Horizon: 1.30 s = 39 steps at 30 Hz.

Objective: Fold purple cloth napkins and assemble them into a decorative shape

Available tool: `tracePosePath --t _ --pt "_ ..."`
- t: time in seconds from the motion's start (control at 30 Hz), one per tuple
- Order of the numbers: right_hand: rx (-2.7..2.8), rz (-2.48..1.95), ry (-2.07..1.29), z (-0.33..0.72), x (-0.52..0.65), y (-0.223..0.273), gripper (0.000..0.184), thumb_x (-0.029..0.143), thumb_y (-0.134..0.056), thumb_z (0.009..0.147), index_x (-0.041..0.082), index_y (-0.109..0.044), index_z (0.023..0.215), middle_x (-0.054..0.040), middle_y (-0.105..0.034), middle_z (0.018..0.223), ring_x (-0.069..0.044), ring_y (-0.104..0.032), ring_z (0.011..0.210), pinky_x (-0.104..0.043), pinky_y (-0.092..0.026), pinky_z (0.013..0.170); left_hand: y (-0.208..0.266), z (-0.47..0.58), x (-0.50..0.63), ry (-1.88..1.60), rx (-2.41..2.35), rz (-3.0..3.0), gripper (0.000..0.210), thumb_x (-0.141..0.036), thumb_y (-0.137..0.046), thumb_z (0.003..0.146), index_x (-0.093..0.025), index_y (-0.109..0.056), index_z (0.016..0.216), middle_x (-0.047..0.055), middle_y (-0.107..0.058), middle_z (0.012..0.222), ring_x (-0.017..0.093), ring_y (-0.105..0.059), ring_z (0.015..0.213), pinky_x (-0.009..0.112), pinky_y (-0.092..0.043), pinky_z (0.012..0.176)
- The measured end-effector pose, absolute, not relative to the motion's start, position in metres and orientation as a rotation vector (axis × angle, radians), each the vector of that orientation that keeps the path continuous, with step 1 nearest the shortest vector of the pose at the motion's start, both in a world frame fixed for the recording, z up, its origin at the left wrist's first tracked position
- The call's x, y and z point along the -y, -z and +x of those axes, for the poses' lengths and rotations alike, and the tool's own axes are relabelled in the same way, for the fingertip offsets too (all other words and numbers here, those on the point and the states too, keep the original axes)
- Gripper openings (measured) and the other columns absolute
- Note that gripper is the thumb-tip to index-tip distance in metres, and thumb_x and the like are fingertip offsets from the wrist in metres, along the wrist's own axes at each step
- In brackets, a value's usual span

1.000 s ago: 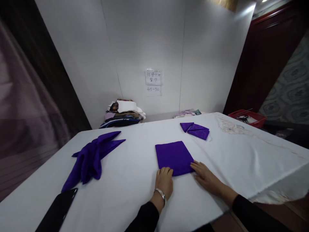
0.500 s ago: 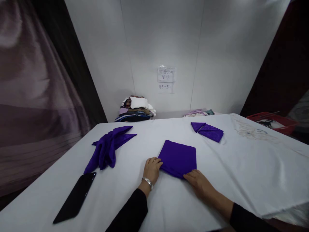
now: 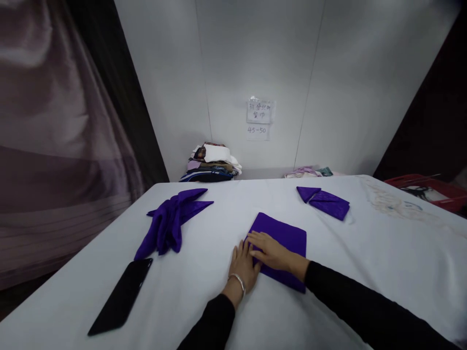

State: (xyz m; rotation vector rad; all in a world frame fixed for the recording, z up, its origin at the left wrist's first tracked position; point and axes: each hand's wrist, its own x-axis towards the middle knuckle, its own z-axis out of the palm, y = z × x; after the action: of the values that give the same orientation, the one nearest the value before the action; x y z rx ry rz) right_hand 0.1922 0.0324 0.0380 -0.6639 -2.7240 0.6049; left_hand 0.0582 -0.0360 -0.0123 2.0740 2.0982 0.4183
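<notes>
A folded purple napkin [image 3: 289,236] lies flat on the white-covered table in front of me, one straight edge angled toward me. My left hand [image 3: 244,266] rests at its left edge, fingers extended and slightly spread, with a silver bangle on the wrist. Palm down, my right hand [image 3: 270,251] lies across the napkin's left part, its fingertips close to those of my left. Both hands press rather than grasp. Part of the cloth is hidden beneath them.
A pleated purple napkin [image 3: 170,221] lies left, above a black phone-like slab [image 3: 121,297]. Another folded purple napkin [image 3: 328,203] is at back right. Stacked clothes [image 3: 213,163] stand behind the table, below a paper sign [image 3: 260,112]. A red basket [image 3: 448,199] is far right.
My right hand has moved from the napkin's lower right corner left across its top, beside my left hand. The lower right corner now extends farther toward me. The view has shifted slightly.
</notes>
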Motion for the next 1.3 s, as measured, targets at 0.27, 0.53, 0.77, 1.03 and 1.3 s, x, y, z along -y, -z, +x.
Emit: tracePosePath --t 0.27,0.53,0.77,1.03,1.3 --pt "2.926 -0.709 -0.602 0.157 -0.09 -0.002 0.064 0.056 -0.024 0.089 0.016 -0.027 0.14 -0.0121 -0.024 0.145 -0.023 -0.014 0.135 -0.045 -0.005 0.108 0.031 0.054 0.035 -0.344 -2.105 2.12 0.066 -0.051 -0.028 0.085 -0.011 -0.03 0.137 0.012 -0.03 0.144 0.027 -0.014 0.135 0.047 -0.013 0.11" --pt "2.831 -1.067 -0.462 0.164 -0.151 0.012 0.07 0.061 -0.021 0.087 0.016 -0.021 0.141 -0.0093 -0.016 0.148 -0.024 -0.01 0.135 -0.049 -0.003 0.107 0.029 0.054 0.036 -0.33 -2.106 2.11 0.065 -0.052 -0.027 0.085 -0.012 -0.033 0.136 0.012 -0.023 0.146 0.027 -0.012 0.135 0.048 -0.015 0.11" --pt "2.597 -1.221 -0.66 0.17 -0.178 0.004 0.063 0.057 -0.029 0.088 0.017 -0.035 0.136 -0.0089 -0.031 0.143 -0.023 -0.023 0.132 -0.042 -0.011 0.107 0.023 0.054 0.031 -0.149 -2.135 2.132 0.063 -0.046 -0.031 0.085 -0.009 -0.032 0.136 0.013 -0.025 0.144 0.029 -0.015 0.135 0.049 -0.018 0.108" --pt "2.372 -1.564 -0.567 0.27 -0.159 -0.011 0.044 0.028 -0.04 0.088 0.011 -0.046 0.128 -0.0125 -0.059 0.118 -0.021 -0.055 0.104 -0.029 -0.038 0.09 0.02 0.053 0.03 -0.202 -2.121 2.183 0.062 -0.047 -0.032 0.085 -0.009 -0.033 0.135 0.014 -0.025 0.144 0.028 -0.017 0.134 0.049 -0.019 0.107" --pt "2.427 -1.748 -0.538 0.314 -0.143 -0.015 0.032 0.026 -0.058 0.076 0.016 -0.063 0.106 -0.0096 -0.063 0.106 -0.022 -0.057 0.096 -0.027 -0.04 0.079 0.016 0.052 0.03 -0.259 -2.122 2.133 0.062 -0.048 -0.032 0.086 -0.012 -0.03 0.136 0.014 -0.021 0.146 0.028 -0.012 0.135 0.051 -0.015 0.106"
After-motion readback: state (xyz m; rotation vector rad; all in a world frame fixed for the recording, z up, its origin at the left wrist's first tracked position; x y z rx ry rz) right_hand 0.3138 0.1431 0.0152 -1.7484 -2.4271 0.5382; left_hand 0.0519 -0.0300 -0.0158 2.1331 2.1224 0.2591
